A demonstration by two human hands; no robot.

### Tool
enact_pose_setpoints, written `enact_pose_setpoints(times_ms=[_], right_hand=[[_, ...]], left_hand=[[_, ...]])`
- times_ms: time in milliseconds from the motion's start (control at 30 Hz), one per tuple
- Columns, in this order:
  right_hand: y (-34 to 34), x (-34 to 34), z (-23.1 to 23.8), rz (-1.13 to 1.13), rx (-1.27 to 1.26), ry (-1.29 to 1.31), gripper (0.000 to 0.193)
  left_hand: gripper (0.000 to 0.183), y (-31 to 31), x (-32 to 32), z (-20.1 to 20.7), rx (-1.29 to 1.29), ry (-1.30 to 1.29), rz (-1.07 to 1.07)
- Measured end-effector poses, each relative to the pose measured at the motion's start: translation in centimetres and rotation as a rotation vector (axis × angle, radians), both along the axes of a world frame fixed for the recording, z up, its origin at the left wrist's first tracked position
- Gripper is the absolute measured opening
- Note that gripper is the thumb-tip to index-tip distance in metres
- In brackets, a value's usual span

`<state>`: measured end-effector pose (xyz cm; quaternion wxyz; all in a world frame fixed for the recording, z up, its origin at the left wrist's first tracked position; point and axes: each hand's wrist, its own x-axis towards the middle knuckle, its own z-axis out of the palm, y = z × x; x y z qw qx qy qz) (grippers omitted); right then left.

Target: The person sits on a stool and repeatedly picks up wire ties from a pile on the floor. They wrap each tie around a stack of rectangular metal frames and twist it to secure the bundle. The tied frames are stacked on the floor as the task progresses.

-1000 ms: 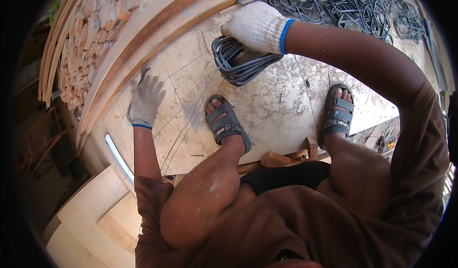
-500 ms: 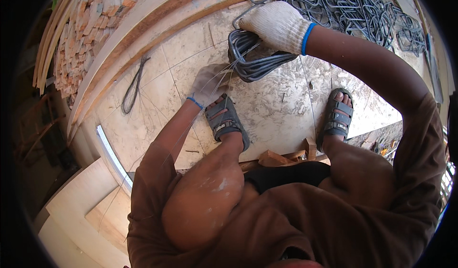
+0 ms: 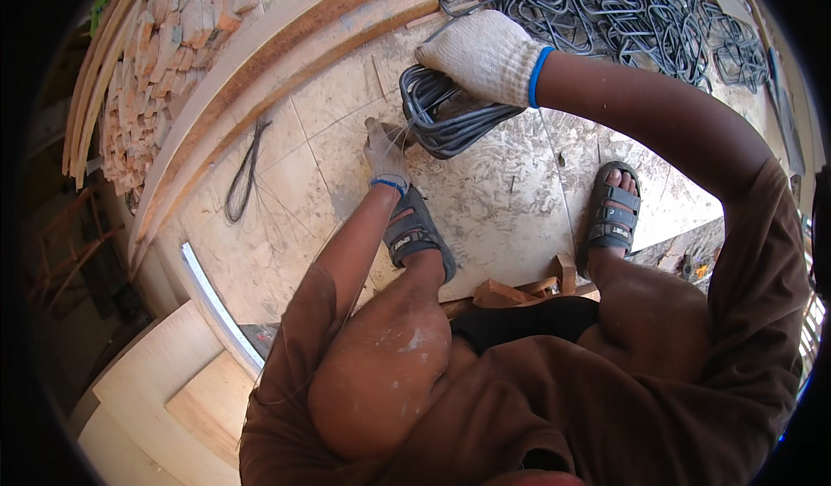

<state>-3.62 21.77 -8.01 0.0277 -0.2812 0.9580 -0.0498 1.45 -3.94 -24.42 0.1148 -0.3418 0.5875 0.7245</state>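
My right hand point(image 3: 480, 57), in a white knit glove with a blue cuff, is wrapped round the top of a bundle of bent steel stirrups point(image 3: 450, 131). The dark rectangular loops lie stacked together and hang tilted above the tiled floor. At the bundle's left side is my gloved left hand point(image 3: 386, 155), closed on thin tie wire point(image 3: 405, 129) that passes round the loops. Its fingertips are partly hidden. More loose wire ends trail from there toward my left forearm.
A large heap of loose stirrups point(image 3: 597, 19) lies at the far right. A folded wire hank point(image 3: 245, 174) rests on the tiles point(image 3: 286, 174) at left. Long wooden boards point(image 3: 286, 62) and stacked bricks point(image 3: 164, 62) stand at far left. Wood offcuts point(image 3: 511, 292) lie between my sandalled feet.
My left hand has turned and shifted slightly right, beside the bundle. My right hand and the stirrups have moved a little to the left in the picture.
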Motion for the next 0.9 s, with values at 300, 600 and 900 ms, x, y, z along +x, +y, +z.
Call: enact_pose_setpoints(times_ms=[300,600,900], right_hand=[[0.4,-0.5,-0.4,0.011,-0.02,-0.046,0.051],[0.6,-0.3,-0.5,0.164,-0.071,-0.078,0.029],[1.5,1.0,-0.4,0.272,-0.096,0.008,0.024]], left_hand=[[0.063,2.2,-0.7,2.6,0.021,-0.124,0.064],[0.05,0.0,2.7,0.3,-0.256,0.412,-0.475],[0.048,1.3,2.6,-0.7,-0.23,0.398,-0.312]])
